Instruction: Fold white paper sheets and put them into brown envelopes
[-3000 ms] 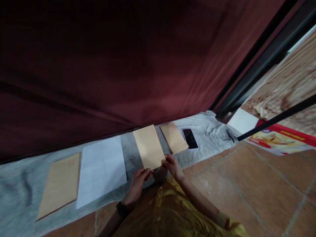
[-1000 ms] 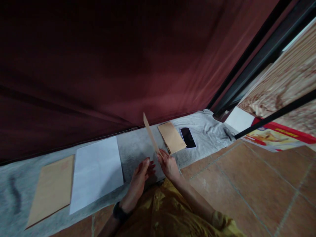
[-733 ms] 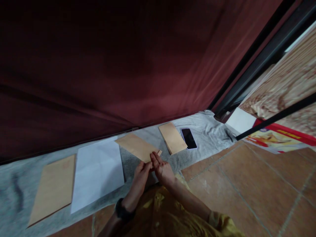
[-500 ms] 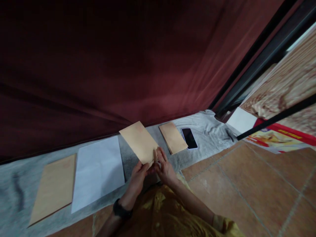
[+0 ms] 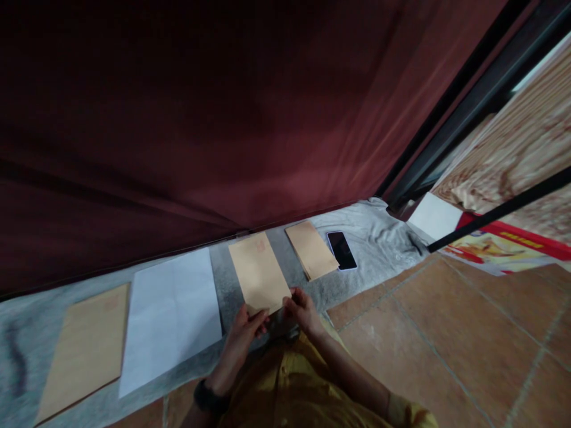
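Step in hand: brown envelope (image 5: 261, 271) held up left of the phone (image 5: 341, 250), left hand (image 5: 242, 333) pinching its near edge, right hand (image 5: 306, 312) its near-right corner; next move likely calls for both pinches kept light

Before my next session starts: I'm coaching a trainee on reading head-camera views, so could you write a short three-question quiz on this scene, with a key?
1. True or false: the left hand and the right hand both hold the same brown envelope.
2. Which wrist wears the dark band? a) left b) right c) both
3. Fill in: just right of the small brown stack lies a dark-screened ____.

Key: 1. true; 2. a; 3. phone
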A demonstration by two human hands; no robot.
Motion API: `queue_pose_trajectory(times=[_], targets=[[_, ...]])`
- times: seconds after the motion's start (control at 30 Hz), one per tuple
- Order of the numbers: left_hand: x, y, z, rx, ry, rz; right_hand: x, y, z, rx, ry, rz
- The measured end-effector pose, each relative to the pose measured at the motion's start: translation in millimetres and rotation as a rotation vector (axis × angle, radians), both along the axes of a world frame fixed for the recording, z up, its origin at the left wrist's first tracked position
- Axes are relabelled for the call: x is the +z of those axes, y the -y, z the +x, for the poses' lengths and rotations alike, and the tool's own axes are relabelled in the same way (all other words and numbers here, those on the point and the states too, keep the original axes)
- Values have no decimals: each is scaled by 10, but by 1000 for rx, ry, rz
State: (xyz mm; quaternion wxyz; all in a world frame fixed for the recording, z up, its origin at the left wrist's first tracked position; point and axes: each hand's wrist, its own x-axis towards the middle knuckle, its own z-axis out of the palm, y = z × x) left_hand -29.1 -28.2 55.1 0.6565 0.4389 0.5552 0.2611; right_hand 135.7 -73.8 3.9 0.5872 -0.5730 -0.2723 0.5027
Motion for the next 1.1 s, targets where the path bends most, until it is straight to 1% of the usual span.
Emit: queue_pose_trajectory(times=[0.07,0.13,0.2,0.27,0.33,0.37,0.4,0.43,0.47,0.53,0.6,0.67,0.7,0.77,0.83,0.9,0.93,1.0,1.1], targets=[[-33,27,-26,2,-31,21,-39,22,-18,-12,-20,-11],[-26,45,-52,17,-30,19,-62,46,-5,4,16,-41],[16,51,-74,46,-19,25,-42,82,30,11,198,-35],[73,43,-78,73,-16,63,41,129,54,-16,441,24],[128,30,-50,101,-22,124,181,173,33,4,634,102],[153,25,-21,114,-26,155,262,187,1,71,766,153],[176,23,18,121,-29,183,342,194,-42,176,899,198],[199,24,65,125,-33,208,416,193,-90,252,1020,212],[222,30,115,128,-39,231,478,184,-136,295,1120,212],[268,48,205,110,-49,272,551,149,-200,308,1230,189],[301,69,250,83,-25,311,560,104,-205,290,1244,178],[299,90,232,42,23,321,526,62,-164,223,1142,169],[283,103,204,35,38,310,502,43,-138,167,1037,158],[227,143,131,79,12,267,453,13,-98,34,716,121],[167,203,71,149,-29,198,408,1,-95,-49,327,77],[131,269,53,175,1,101,365,15,-132,-47,5,29],[124,297,59,164,42,48,344,32,-160,-29,-108,6],[119,329,83,121,121,-31,297,78,-215,3,-250,-28],[88,306,86,64,128,-36,214,139,-240,-16,-317,-85]])
